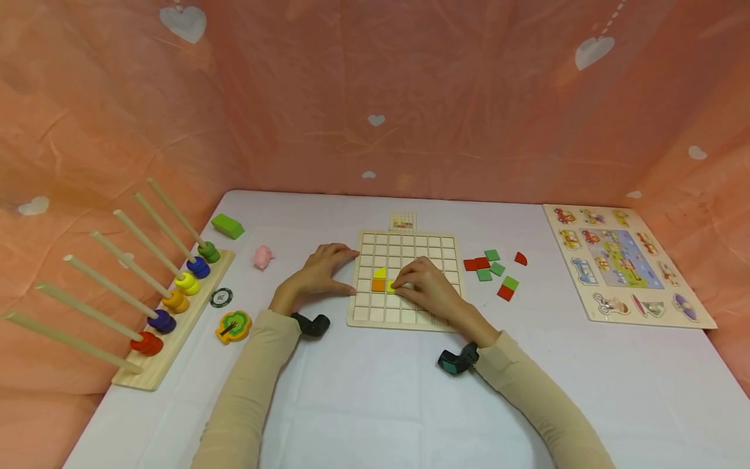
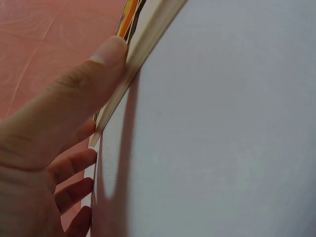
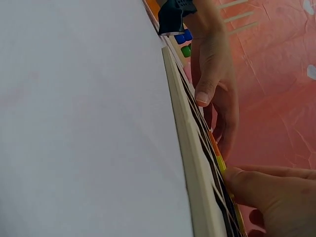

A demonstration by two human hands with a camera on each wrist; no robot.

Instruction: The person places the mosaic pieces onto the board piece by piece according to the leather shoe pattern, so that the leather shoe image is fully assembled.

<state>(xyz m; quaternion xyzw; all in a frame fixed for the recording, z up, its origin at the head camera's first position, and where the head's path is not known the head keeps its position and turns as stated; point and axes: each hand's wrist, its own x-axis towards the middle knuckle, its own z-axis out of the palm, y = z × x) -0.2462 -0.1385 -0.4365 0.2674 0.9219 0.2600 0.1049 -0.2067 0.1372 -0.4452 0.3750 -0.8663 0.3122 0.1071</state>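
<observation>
A wooden grid board (image 1: pixel 375 315) lies on the white table. On it, an orange square tile (image 1: pixel 378 285) sits just below a yellow tile (image 1: pixel 380 273) with a curved edge. My right hand (image 1: pixel 430 286) pinches a second yellow tile (image 1: pixel 390 286) with thumb and fingertips, right beside the orange one; the fingers cover part of it. My left hand (image 1: pixel 318 270) is spread at the board's left side. In the left wrist view its thumb (image 2: pixel 111 52) touches the board's rim, the other fingers loosely bent along the edge.
Loose red and green tiles (image 1: pixel 497 268) lie right of the board, and a small pattern card (image 1: pixel 403 221) behind it. A picture puzzle (image 1: pixel 629 267) is far right. At left stand a peg abacus (image 1: pixel 176 329), a pink pig (image 1: pixel 262 256), a tree piece (image 1: pixel 234 326) and a green block (image 1: pixel 228 226).
</observation>
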